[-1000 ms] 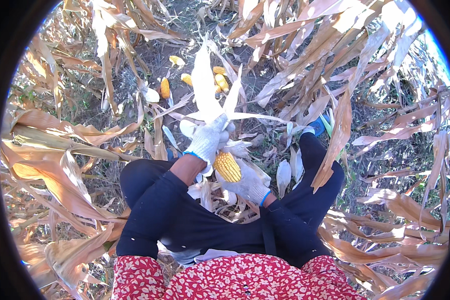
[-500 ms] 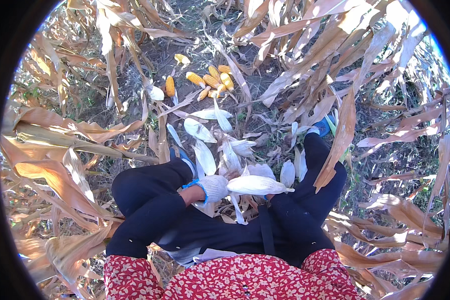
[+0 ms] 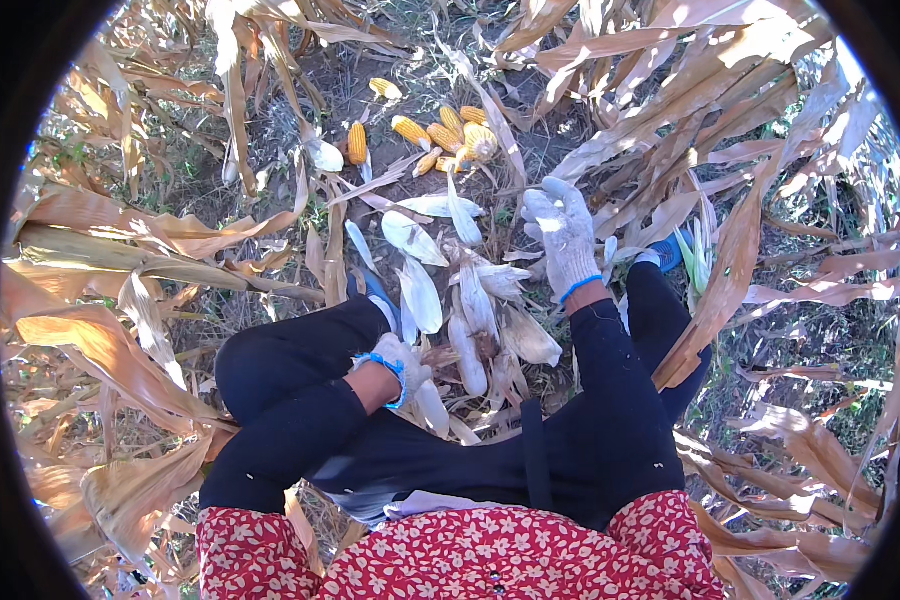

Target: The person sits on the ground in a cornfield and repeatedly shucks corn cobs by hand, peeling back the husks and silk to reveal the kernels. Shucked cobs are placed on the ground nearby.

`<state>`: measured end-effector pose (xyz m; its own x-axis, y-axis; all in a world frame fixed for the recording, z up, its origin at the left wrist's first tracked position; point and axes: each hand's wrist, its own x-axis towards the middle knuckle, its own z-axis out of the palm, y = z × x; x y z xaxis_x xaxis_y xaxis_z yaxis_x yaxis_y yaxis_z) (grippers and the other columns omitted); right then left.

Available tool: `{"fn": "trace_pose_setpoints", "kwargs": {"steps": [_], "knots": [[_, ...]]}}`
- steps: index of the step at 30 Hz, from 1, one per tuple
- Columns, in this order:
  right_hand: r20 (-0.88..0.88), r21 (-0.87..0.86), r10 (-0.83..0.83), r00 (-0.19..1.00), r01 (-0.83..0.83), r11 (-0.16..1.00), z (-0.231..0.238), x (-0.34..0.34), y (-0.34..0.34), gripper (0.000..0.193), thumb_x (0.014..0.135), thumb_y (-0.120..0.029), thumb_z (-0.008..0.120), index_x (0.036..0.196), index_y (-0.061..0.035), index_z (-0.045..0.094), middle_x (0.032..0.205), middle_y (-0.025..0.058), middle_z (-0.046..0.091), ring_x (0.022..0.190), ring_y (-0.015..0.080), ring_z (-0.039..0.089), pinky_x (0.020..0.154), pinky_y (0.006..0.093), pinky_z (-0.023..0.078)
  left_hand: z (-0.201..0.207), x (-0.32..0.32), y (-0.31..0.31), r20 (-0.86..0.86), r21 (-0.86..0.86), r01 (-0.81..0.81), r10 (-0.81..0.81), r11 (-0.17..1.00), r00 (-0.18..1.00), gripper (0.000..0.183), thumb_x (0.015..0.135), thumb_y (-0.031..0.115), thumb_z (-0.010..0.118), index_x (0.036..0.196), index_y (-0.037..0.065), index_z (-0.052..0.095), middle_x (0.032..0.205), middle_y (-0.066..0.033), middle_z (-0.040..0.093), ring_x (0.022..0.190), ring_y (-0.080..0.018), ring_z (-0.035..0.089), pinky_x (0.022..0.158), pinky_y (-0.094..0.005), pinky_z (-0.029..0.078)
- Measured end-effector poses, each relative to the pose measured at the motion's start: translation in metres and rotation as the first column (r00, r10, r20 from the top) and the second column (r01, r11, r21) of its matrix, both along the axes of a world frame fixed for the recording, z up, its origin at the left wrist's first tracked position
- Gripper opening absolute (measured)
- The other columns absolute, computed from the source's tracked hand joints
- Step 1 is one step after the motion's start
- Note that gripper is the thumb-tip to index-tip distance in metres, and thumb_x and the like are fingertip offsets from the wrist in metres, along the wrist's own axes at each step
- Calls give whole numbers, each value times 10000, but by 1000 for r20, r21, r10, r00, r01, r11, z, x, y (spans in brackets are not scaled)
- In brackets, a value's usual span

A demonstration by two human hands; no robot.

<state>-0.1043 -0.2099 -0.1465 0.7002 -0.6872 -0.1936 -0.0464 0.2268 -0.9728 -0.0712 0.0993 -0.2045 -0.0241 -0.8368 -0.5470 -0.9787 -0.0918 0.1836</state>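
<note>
My right hand (image 3: 562, 232), in a pale knitted glove with a blue cuff, reaches forward over the ground. Its fingers are apart and slightly bent, with nothing in them. Beyond it lies a small heap of husked yellow corn cobs (image 3: 448, 137), one cob (image 3: 480, 142) turned end-on at its right side. Close to my lap, my gloved left hand (image 3: 407, 368) is curled closed beside a pale corn husk (image 3: 432, 408); whatever it holds is hidden. Pale ears in their husks (image 3: 413, 238) and loose husks (image 3: 530, 338) are strewn between my legs.
Dry corn stalks and leaves (image 3: 110, 255) crowd the left side, and more dry leaves (image 3: 670, 130) hang at the right. One long brown leaf (image 3: 715, 285) crosses over my right leg. Single cobs (image 3: 357, 144) lie left of the heap.
My right hand has moved from my lap forward and opened. The pale husked ear that lay across my lap is gone from there. A further yellow cob shows at the heap's right side.
</note>
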Motion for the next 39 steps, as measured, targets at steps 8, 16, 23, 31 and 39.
{"fn": "trace_pose_setpoints", "kwargs": {"steps": [8,16,23,31,39], "knots": [[-542,-109,344,767,-471,876,-125,-43,86,622,809,-393,781,1224,37,609,1123,218,685,1067,324,665,956,399,509,151,86,-68,105,-485,-207,292,850,951,367,856,227,634,1203,109,610,930,-114,666,931,-309,667,798,-452,510],[-807,-264,361,467,-833,486,-191,-27,180,995,752,-447,799,1521,-34,323,1374,252,506,1297,394,496,1056,460,436,213,88,-69,-83,-361,-429,430,828,899,471,853,240,682,1281,69,588,1076,-157,667,1024,-364,630,907,-472,487],[-859,-2,458,230,-895,446,-191,-25,213,523,858,-394,700,1297,-142,570,1270,202,562,1077,443,642,900,538,504,223,95,-56,-87,-342,-525,530,779,843,527,827,214,724,1308,53,580,1107,-158,669,1059,-364,625,935,-464,474],[-401,172,857,-324,-945,-276,-213,-91,310,450,955,-377,557,1311,-104,600,1272,208,644,1181,363,630,974,462,500,220,90,-75,-114,-314,-471,460,824,881,529,828,228,718,1310,59,578,1125,-159,666,1065,-367,621,936,-469,472],[-681,-269,575,453,-885,379,-124,-34,143,269,912,-319,592,1041,-100,678,987,164,720,953,375,691,812,483,540,217,88,-74,-73,-285,-475,476,832,877,485,849,240,691,1289,70,581,1097,-159,664,1055,-356,623,925,-461,480]]}}
